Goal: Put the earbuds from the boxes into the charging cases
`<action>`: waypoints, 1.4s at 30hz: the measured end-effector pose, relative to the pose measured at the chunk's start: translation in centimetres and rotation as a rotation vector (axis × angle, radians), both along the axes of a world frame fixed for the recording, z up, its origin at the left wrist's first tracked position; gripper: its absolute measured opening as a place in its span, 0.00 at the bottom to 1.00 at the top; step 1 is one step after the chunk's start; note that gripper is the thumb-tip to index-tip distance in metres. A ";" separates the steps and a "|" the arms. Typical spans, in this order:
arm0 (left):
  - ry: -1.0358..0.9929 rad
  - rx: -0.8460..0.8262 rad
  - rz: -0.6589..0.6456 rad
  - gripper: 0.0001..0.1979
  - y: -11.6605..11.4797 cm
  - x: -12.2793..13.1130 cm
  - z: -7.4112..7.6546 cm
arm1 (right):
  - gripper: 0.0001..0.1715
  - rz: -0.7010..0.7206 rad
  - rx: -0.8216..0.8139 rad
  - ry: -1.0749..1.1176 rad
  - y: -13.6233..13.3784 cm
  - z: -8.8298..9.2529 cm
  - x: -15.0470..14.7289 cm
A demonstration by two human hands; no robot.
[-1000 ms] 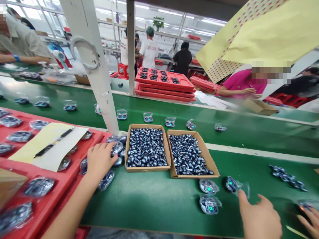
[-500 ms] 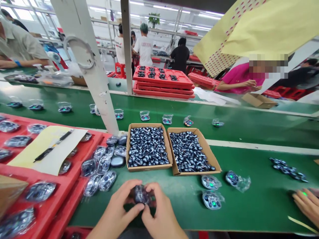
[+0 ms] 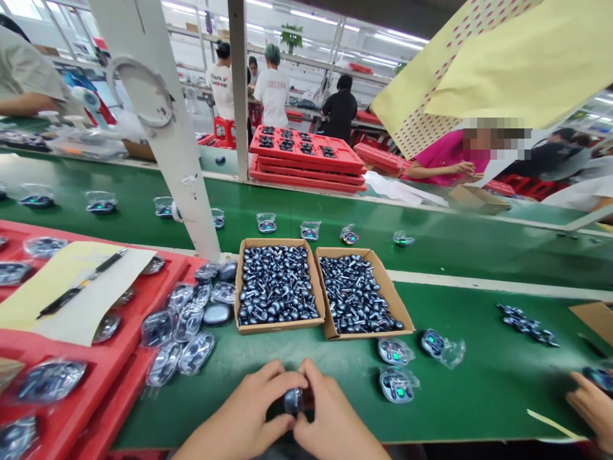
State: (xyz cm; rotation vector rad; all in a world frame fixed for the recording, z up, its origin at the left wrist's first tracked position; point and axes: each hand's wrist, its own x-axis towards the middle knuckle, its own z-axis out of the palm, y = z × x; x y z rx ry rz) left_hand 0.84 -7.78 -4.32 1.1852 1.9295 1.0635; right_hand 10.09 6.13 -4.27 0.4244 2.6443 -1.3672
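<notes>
The left hand (image 3: 237, 409) and right hand (image 3: 335, 418) sit at the bottom of the view, their wrists cut off by the frame edge. Both are curled nearly shut, fingertips meeting around a dark earbud case (image 3: 293, 401). The fingers hide most of it, so its shape and whether it is open are hard to make out. Both hands rest just above the green counter (image 3: 345, 352).

Ahead of the left hand, a loose cluster of bagged cases (image 3: 179, 326) lies on the counter, with one unbagged case (image 3: 217, 314) beside it. Farther left, a red tray (image 3: 160, 267) holds more bagged cases and a sheet of paper (image 3: 86, 306) with a black pen (image 3: 81, 292) on it.

Straight ahead of the hands stand two cardboard boxes, the left box (image 3: 278, 324) and the right box (image 3: 368, 333), both heaped with dark shiny earbuds. Ahead and to the right of the right hand lie three bagged cases (image 3: 396, 367), glowing green. At the right edge, another person's hand (image 3: 594, 409), cut off and partly blurred, is over a dark item too blurred to identify.

Beyond the boxes, a row of bagged cases (image 3: 309, 230) runs along the counter, with stacked red trays (image 3: 306, 160) farther off.
</notes>
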 end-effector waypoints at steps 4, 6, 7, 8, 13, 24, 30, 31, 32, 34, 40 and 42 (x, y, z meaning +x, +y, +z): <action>-0.026 0.051 0.003 0.25 0.1 -0.5 -1.6 | 0.15 -0.059 0.051 0.070 1.1 -0.9 -1.0; -0.023 0.077 0.017 0.25 0.3 -0.6 -2.4 | 0.15 -0.082 0.030 0.123 1.7 -1.7 -1.7; -0.007 0.081 0.016 0.24 0.4 -0.7 -2.8 | 0.15 -0.088 0.034 0.139 1.9 -2.1 -2.0; 0.023 0.076 0.013 0.23 0.6 -0.6 -3.1 | 0.15 -0.091 0.064 0.143 2.0 -2.5 -2.2; 0.373 -0.028 0.089 0.20 1.2 0.1 -2.6 | 0.08 0.014 0.353 0.087 2.5 -1.9 -2.0; 0.625 -0.262 0.277 0.09 9.1 -9.3 1.3 | 0.17 -0.109 0.721 -0.004 13.3 0.3 -9.9; 0.603 -0.324 0.259 0.04 11.4 -11.1 -1.2 | 0.10 -0.087 0.772 -0.096 12.9 -1.7 -11.2; 0.596 -0.305 0.259 0.05 11.2 -11.1 -1.2 | 0.11 -0.090 0.777 -0.109 13.0 -1.9 -11.1; 0.586 -0.279 0.255 0.06 11.0 -11.1 -0.9 | 0.12 -0.096 0.783 -0.122 13.1 -1.9 -11.0; 0.555 -0.210 0.241 0.09 10.1 -11.1 -0.1 | 0.13 -0.114 0.793 -0.146 13.4 -2.1 -10.9; 0.330 0.027 0.301 0.10 4.2 -7.7 2.7 | 0.13 -0.146 0.813 -0.190 13.7 -2.1 -10.8; 0.187 0.083 0.265 0.07 2.3 -5.4 2.1 | 0.12 -0.158 0.820 -0.188 13.6 -2.1 -10.8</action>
